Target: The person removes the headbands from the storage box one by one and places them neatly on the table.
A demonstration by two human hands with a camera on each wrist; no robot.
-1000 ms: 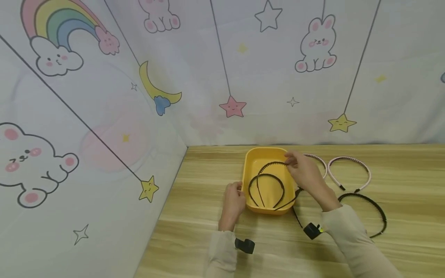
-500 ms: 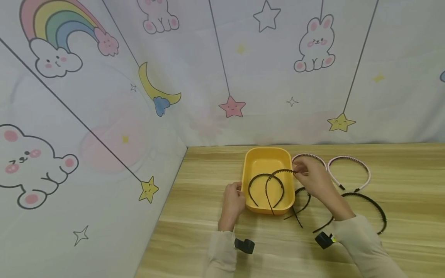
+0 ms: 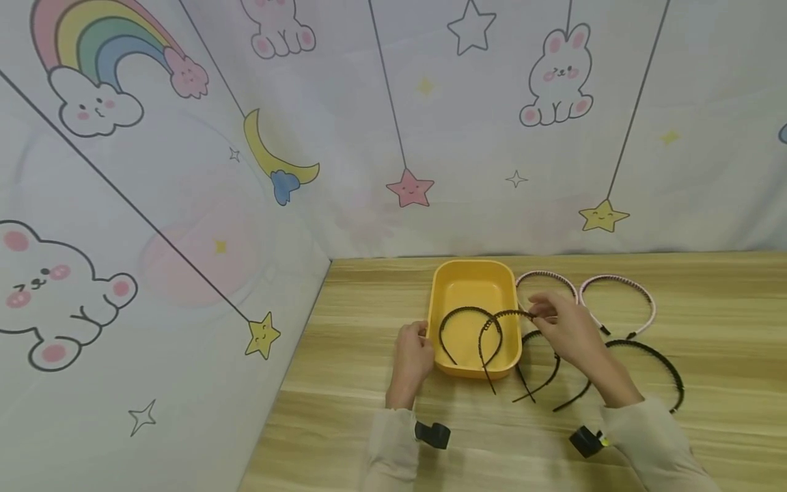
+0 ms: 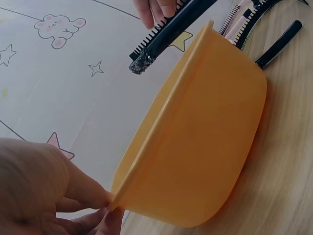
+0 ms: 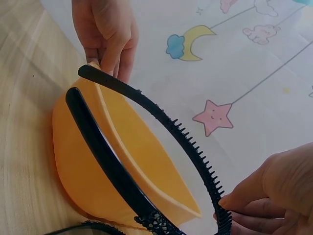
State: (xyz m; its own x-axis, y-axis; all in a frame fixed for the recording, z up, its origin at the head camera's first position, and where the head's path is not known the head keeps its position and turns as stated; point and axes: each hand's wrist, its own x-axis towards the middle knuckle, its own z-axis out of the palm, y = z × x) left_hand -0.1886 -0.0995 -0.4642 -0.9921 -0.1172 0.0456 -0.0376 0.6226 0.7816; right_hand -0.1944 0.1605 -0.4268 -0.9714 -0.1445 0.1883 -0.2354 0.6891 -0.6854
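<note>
My left hand (image 3: 412,352) pinches the left rim of a yellow plastic basin (image 3: 473,290) between thumb and fingers. In my right hand (image 3: 568,331), a black toothed headband (image 5: 188,142) is pinched by its curved top. It hangs across the basin's right rim, one end pointing down over the near edge; in the left wrist view a glittery patch (image 4: 143,62) shows on it. Another black headband (image 3: 465,309) lies inside the basin. Beneath and beside my right hand, a black headband (image 3: 557,365) lies on the table against the basin's right side.
Two pink headbands (image 3: 621,279) lie at the back right of the wooden table (image 3: 332,383). A larger black headband (image 3: 667,362) lies right of my right forearm. Cartoon-printed cloth walls (image 3: 356,123) rise behind and to the left.
My right hand has moved right and toward me, drawing the held headband from over the basin's middle to its right rim. The left hand and basin have stayed put.
</note>
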